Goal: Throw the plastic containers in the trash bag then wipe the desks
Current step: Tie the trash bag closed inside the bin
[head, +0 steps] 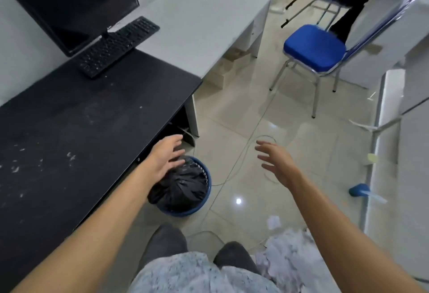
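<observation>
A black trash bag (183, 187) fills a blue bin (207, 194) on the floor beside the black desk (69, 134). My left hand (166, 155) reaches out with fingers spread, just over the bag's near edge, holding nothing. My right hand (276, 162) hovers over the floor to the right of the bin, fingers spread and empty. The black desk top carries white crumbs and dust. A grey desk (204, 18) continues behind it. No plastic container shows in view.
A monitor (67, 2) and keyboard (118, 45) sit at the desks' joint. Two blue chairs (313, 49) stand on the tiled floor ahead. A thin cable (234, 167) loops across the floor. Paper scraps (287, 253) lie near my feet, white cabinets (408, 153) at right.
</observation>
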